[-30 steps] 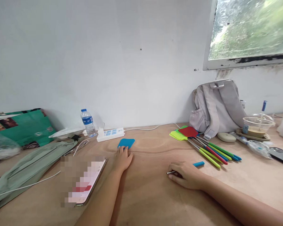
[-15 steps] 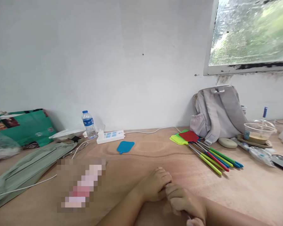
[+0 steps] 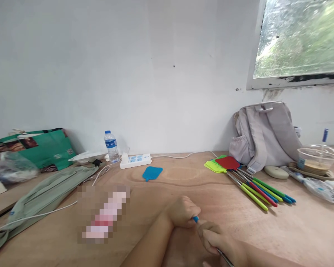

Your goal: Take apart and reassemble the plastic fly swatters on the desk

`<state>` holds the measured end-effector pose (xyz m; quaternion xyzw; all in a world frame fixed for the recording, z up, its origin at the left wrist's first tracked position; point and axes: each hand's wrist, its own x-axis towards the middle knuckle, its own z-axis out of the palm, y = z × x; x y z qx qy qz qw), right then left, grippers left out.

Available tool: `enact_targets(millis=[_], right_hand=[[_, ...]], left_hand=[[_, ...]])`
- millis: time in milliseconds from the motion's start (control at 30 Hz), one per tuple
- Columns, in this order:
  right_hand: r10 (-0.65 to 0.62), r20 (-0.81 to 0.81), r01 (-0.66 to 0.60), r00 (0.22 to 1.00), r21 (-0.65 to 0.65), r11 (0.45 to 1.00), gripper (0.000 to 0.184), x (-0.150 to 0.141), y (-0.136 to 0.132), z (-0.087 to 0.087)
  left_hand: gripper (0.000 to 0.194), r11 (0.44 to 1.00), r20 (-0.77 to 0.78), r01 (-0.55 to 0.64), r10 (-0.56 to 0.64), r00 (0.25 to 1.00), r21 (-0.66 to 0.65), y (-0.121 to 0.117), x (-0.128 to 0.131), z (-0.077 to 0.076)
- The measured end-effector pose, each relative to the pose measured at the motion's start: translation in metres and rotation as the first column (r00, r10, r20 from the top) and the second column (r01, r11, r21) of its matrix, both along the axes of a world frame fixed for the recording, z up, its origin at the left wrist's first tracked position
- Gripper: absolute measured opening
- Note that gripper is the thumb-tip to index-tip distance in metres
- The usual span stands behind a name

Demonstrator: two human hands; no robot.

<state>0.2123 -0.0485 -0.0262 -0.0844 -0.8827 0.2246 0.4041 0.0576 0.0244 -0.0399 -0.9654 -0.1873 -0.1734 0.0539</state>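
Both my hands meet low in the middle of the wooden table (image 3: 308, 230). My left hand (image 3: 181, 212) is closed round the blue grip (image 3: 195, 219) of a thin metal rod. My right hand (image 3: 217, 240) is closed on the metal rod (image 3: 225, 257), which runs down toward the lower edge. A loose blue swatter head (image 3: 152, 172) lies flat on the table beyond my hands, apart from them.
Several coloured fly swatters (image 3: 246, 178) lie at the right in front of a grey backpack (image 3: 264, 135). A white power strip (image 3: 136, 160) and a water bottle (image 3: 111, 146) stand by the wall. A phone (image 3: 104, 215), a green pouch (image 3: 44, 191) and a green bag (image 3: 37, 148) are at the left.
My left hand left the blue swatter head and came back to my right hand. Both hands drew nearer me and now grip the rod and its blue handle together.
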Motion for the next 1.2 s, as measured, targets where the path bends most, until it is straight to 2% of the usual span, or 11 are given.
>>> enact_targets(millis=[133,433,600,833,1033,1200], right_hand=[[-0.077,-0.086,0.079,0.993,0.013,0.997,0.031,-0.001,0.002,-0.002],[-0.110,-0.095,0.109,0.989,-0.007,0.994,0.032,0.004,0.014,-0.019],[-0.089,-0.127,0.085,0.988,-0.039,0.996,0.033,0.004,0.018,-0.016],[-0.075,-0.167,0.078,0.983,0.008,0.997,0.032,0.001,0.022,-0.012],[-0.016,-0.126,0.029,0.992,0.097,0.995,0.033,-0.001,0.025,-0.006],[-0.001,0.026,-0.004,1.000,0.199,0.980,0.035,0.001,0.031,-0.010]], left_hand=[[0.019,0.998,0.010,-0.052,0.053,0.999,-0.020,0.007,0.000,0.000],[0.015,0.995,0.009,-0.102,0.102,0.995,-0.007,0.023,0.001,-0.004],[0.017,0.990,-0.035,-0.142,0.143,0.989,0.010,0.027,0.003,-0.002],[0.018,0.981,-0.062,-0.193,0.194,0.979,0.023,0.030,0.006,-0.001],[0.017,0.979,-0.035,-0.200,0.201,0.979,0.026,0.031,0.006,-0.003],[0.019,0.974,-0.027,-0.220,0.221,0.975,0.048,0.033,0.007,-0.005]])
